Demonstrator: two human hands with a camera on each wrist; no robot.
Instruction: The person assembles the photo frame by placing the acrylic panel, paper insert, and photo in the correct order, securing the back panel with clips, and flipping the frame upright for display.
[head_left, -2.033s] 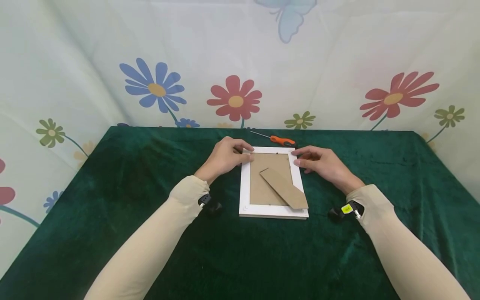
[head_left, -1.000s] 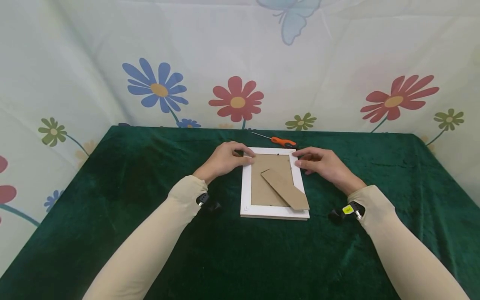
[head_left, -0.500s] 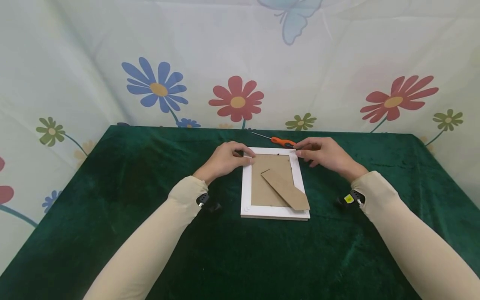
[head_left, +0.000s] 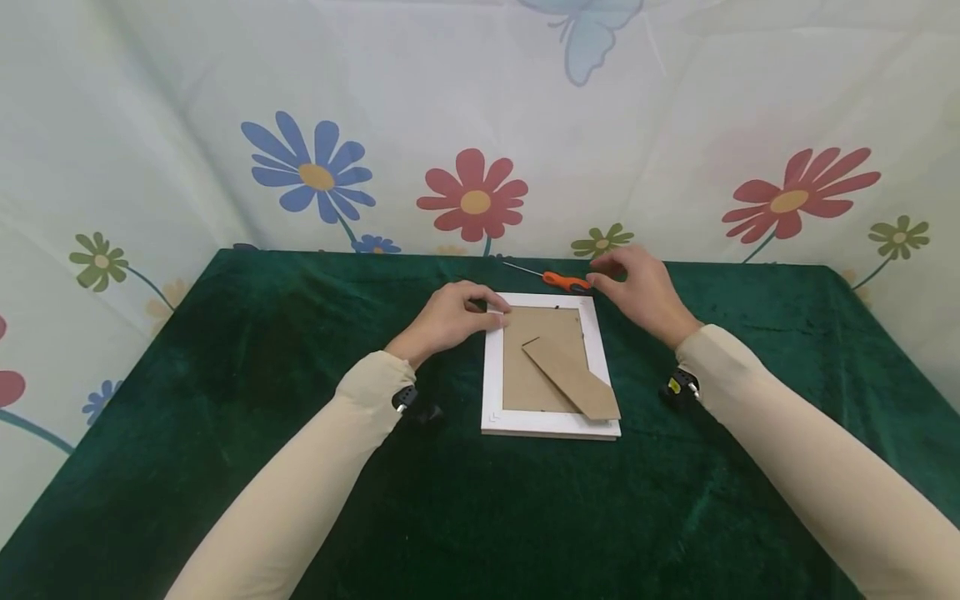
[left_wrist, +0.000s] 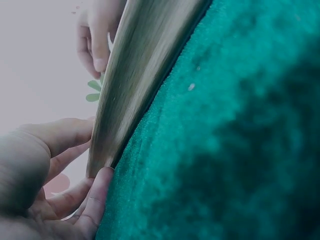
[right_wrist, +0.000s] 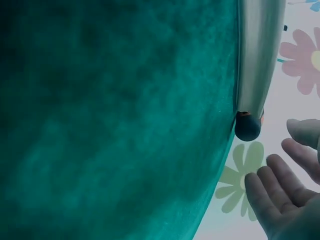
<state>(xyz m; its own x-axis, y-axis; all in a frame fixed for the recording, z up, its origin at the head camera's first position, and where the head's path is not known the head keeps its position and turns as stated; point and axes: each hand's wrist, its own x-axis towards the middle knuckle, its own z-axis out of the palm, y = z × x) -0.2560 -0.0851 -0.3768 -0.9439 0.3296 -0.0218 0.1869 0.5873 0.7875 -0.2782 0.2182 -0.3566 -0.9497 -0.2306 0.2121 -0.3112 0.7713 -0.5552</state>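
Note:
A white picture frame (head_left: 491, 375) lies face down, its brown backing board (head_left: 519, 375) and slanted easel stand (head_left: 573, 383) upward. My left hand (head_left: 452, 318) holds the frame's far left corner; in the left wrist view the thumb is on the back and fingers (left_wrist: 97, 197) reach round the side edge (left_wrist: 132, 75). Beyond the frame lies a screwdriver (head_left: 564, 282) with an orange and black handle, its thin shaft to the left. My right hand (head_left: 643, 287) hovers by the handle's end; in the right wrist view its fingers (right_wrist: 277, 187) are spread apart from the black handle butt (right_wrist: 247, 127).
Dark green velvet cloth (head_left: 360, 500) covers the table. A white backdrop (head_left: 675, 100) printed with flowers rises behind its far edge. A black wrist camera (head_left: 678, 392) sits under the right wrist, close to the cloth.
My right hand has left the frame's far right corner and moved away from me, up to the screwdriver's handle. The left hand, frame and screwdriver have stayed in place.

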